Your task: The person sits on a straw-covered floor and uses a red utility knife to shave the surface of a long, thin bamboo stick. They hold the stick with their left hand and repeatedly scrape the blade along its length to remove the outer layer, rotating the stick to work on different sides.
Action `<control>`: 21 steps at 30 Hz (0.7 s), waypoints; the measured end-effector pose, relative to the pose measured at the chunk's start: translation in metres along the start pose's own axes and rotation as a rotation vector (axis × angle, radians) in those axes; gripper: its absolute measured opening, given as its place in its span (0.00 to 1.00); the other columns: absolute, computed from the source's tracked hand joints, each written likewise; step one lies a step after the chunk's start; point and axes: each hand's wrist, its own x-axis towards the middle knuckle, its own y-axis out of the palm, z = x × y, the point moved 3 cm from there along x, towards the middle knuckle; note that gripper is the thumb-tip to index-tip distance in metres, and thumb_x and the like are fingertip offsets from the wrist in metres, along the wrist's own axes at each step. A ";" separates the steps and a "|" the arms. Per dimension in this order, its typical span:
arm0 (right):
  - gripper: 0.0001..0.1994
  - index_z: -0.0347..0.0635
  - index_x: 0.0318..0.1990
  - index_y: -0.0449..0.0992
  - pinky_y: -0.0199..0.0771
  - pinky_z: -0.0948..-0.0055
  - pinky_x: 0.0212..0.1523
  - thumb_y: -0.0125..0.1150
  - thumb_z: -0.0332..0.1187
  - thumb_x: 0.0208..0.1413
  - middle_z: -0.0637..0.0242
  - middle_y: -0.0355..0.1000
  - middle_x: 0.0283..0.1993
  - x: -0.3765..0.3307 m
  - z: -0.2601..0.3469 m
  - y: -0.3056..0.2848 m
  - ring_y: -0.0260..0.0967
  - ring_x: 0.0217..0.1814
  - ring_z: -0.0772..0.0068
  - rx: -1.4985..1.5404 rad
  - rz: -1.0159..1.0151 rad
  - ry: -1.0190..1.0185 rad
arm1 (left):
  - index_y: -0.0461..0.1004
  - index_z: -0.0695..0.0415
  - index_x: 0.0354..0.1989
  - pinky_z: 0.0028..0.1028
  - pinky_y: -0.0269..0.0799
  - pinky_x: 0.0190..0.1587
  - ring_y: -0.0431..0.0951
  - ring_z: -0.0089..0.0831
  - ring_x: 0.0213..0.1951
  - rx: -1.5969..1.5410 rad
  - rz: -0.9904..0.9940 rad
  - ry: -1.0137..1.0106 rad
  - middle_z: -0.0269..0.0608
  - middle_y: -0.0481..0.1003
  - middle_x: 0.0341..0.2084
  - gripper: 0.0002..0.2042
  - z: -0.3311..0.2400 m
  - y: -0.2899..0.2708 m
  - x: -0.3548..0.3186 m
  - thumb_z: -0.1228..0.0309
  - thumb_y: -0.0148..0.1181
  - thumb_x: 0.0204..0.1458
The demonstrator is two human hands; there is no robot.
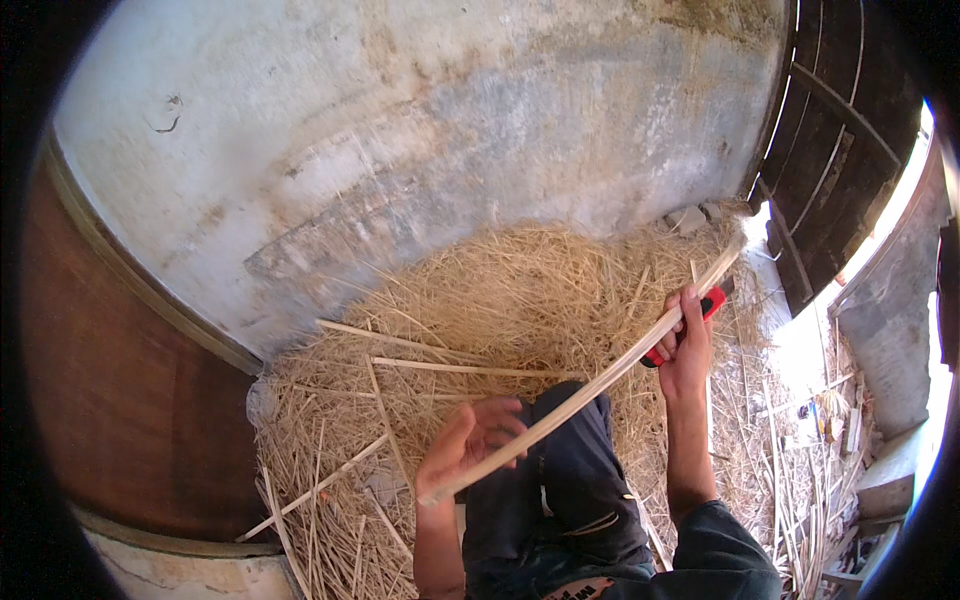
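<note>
A long pale wooden strip [590, 388], possibly split bamboo, slants across my lap from lower left to upper right. My right hand [686, 345] is closed around a red and black utility knife [713, 302], its dark tip pointing up and to the right. The strip runs along the thumb side of that same hand, gripped against the fingers. Near the strip's lower end is my left hand [470, 440], slightly blurred, its fingers spread behind the strip. The strip crosses in front of the palm and wrist; whether it touches them I cannot tell.
Straw-like shavings [530, 290] cover the floor against a stained wall [420, 130]. Several loose strips [470, 369] lie to the left and ahead of my knees. A brown panel [140, 380] stands at left, a dark plank door [840, 130] at upper right.
</note>
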 end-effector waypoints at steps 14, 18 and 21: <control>0.32 0.39 0.50 0.74 0.44 0.79 0.21 0.45 0.65 0.70 0.76 0.66 0.30 -0.017 0.014 0.035 0.49 0.21 0.87 -0.529 0.268 -0.234 | 0.73 0.65 0.52 0.20 0.58 0.21 0.58 0.15 0.19 0.305 -0.092 -0.109 0.27 0.60 0.22 0.22 -0.021 0.079 -0.028 0.54 0.43 0.77; 0.19 0.41 0.50 0.75 0.67 0.76 0.24 0.66 0.47 0.66 0.69 0.75 0.36 -0.044 -0.015 0.014 0.67 0.24 0.78 -0.606 0.446 -0.504 | 0.73 0.64 0.48 0.21 0.57 0.20 0.57 0.15 0.18 0.322 -0.157 -0.008 0.26 0.59 0.19 0.21 -0.026 0.093 -0.024 0.56 0.44 0.77; 0.17 0.42 0.50 0.78 0.78 0.72 0.30 0.76 0.36 0.58 0.64 0.80 0.38 -0.064 -0.002 0.034 0.79 0.30 0.69 -0.924 0.736 -0.713 | 0.74 0.64 0.46 0.21 0.56 0.20 0.58 0.16 0.17 0.383 -0.185 0.057 0.26 0.60 0.17 0.20 -0.029 0.099 -0.026 0.56 0.45 0.76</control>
